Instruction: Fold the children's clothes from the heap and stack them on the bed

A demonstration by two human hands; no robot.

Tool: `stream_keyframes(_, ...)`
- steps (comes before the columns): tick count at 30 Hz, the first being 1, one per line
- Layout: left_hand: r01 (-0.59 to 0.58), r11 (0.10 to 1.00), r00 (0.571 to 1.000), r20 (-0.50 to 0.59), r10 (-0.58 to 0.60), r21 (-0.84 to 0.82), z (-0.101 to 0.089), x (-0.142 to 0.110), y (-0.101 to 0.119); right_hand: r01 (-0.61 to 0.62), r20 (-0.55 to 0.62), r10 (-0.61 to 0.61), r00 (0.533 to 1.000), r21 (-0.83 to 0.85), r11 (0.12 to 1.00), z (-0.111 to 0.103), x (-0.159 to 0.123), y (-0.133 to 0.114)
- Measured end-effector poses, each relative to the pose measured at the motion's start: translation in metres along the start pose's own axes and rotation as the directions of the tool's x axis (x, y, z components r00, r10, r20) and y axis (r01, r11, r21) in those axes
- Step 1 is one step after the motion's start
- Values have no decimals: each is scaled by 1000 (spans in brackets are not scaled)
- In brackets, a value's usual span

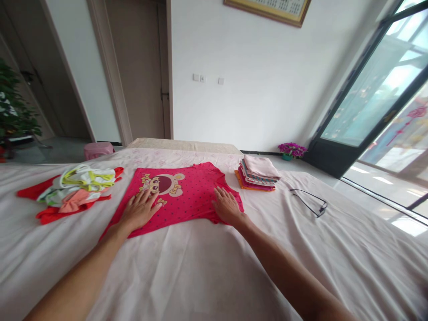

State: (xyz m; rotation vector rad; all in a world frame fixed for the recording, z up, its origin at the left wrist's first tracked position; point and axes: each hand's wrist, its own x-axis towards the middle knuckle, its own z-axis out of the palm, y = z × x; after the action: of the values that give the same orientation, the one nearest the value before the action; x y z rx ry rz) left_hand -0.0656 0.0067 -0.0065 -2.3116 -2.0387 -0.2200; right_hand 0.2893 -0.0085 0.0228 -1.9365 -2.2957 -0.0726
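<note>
A pink-red shirt (190, 196) with dark dots and a printed cartoon figure lies spread flat on the pale sheet (200, 267), its neck end toward the right. My left hand (142, 207) rests flat on the shirt's lower part, just beside the printed figure, fingers spread. On the shirt's neck and shoulder end lies my right hand (227, 205), palm down with its fingers stretched out. Neither hand grips the cloth.
Left of the shirt is a loose heap of clothes (80, 185) in red, white, green and salmon. A stack of folded clothes (259, 174) stands at the right, with black-framed glasses (312, 203) beyond it. Behind are a pink stool (98, 150) and purple flowers (292, 150).
</note>
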Motion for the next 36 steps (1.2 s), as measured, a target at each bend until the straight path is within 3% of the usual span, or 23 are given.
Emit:
stream_keyframes(2,-4,1000,1000,10,4,6,-3,-2,1,100,41,-101,994,28,995,4,-3,-12)
stream_keyframes(5,-11,1000,1000,10,10,26,-6,-3,2,134,79,-134,988,5,991,9,-3,-5)
stream_keyframes(10,-19,1000,1000,13,18,14,-4,-3,-1,-52,56,55,997,-56,997,13,2,30)
stream_keyframes(15,-23,999,995,-96,25,24,-5,-5,0,-116,-12,116,993,-55,992,17,3,37)
stream_keyframes(20,-325,936,928,-235,288,-137,-13,-1,20,-113,-30,112,993,-31,993,16,3,33)
stream_keyframes(24,-405,861,909,-235,344,-308,-18,9,49,-117,-36,117,993,-15,993,15,3,34)
stream_keyframes(29,-171,930,985,-41,166,-326,-24,25,73,-107,-39,107,993,-6,994,15,2,34)
stream_keyframes(36,51,941,999,9,-51,-334,-21,39,79,-102,-48,101,994,-2,995,13,2,33)
